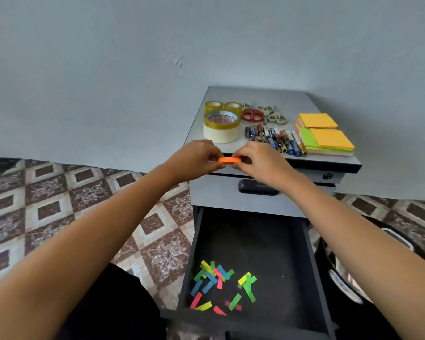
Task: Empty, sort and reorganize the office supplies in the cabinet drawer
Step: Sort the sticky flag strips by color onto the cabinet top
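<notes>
Both hands meet at the cabinet's (268, 96) front edge. The left hand (196, 158) and right hand (260, 163) each pinch one end of a thin orange pad (229, 160) between curled fingers and thumb, holding it flat and level. The fingertips are mostly hidden behind the knuckles.

On the cabinet top, tape rolls (221, 123) stand at the left: two small ones behind, and a clear roll stacked on a white one in front. The print inside the clear roll's core is too blurred to read. Scissors (260, 114) lie behind the batteries (275, 139), which are bunched mid-top, their labels too small to make out. Sticky notes (326, 136) sit in two stacks at the right.

Below the top, a closed drawer front carries a dark handle (258, 188), partly covered by the right wrist, and a lock (327, 176). Under it the drawer (255, 241) is pulled out, with loose coloured strips (216, 283) scattered at its near left. Its near corner is cut off by the frame. A dark shape (341, 278) to the cabinet's right is hard to identify behind the right forearm.
</notes>
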A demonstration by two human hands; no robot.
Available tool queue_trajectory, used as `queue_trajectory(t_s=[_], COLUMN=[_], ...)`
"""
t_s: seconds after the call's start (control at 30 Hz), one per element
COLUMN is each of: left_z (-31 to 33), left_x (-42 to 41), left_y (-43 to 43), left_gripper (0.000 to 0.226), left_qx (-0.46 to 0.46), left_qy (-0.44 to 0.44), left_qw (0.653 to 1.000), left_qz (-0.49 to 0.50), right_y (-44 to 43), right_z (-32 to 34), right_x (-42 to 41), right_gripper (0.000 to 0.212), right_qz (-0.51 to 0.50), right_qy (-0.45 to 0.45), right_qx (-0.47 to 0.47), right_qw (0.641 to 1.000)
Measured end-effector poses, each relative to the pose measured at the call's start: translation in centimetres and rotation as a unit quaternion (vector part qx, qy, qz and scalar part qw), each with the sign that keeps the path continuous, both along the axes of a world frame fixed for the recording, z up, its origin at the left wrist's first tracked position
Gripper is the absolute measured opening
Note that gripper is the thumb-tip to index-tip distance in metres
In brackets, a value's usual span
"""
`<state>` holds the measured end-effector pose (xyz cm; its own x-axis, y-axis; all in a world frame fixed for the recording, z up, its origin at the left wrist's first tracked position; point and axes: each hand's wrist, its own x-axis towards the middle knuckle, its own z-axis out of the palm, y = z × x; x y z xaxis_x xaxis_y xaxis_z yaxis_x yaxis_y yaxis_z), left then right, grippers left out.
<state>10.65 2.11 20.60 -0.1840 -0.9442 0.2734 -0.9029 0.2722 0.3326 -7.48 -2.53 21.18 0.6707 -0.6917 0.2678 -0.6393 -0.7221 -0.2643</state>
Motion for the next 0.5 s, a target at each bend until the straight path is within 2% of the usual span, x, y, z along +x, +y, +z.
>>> queue_trajectory(t_s=[0.17, 0.5], left_z=[1.7, 0.7], left_x=[1.5, 2.9], left_y=[-2.1, -5.0], left_gripper=[0.025, 0.026], left_qx=[0.001, 0.061], left_qy=[-0.006, 0.007], left_qw=[0.999, 0.995], left_qz=[0.042, 0.075], right_y=[-1.8, -4.5], right_z=[1.7, 0.8], right_x=[2.4, 5.1], right_gripper=[0.024, 0.024], right_qz=[-0.017, -0.058], right_qy=[0.0, 0.023], right_qx=[-0.002, 0.079], right_qw=[1.0, 0.995])
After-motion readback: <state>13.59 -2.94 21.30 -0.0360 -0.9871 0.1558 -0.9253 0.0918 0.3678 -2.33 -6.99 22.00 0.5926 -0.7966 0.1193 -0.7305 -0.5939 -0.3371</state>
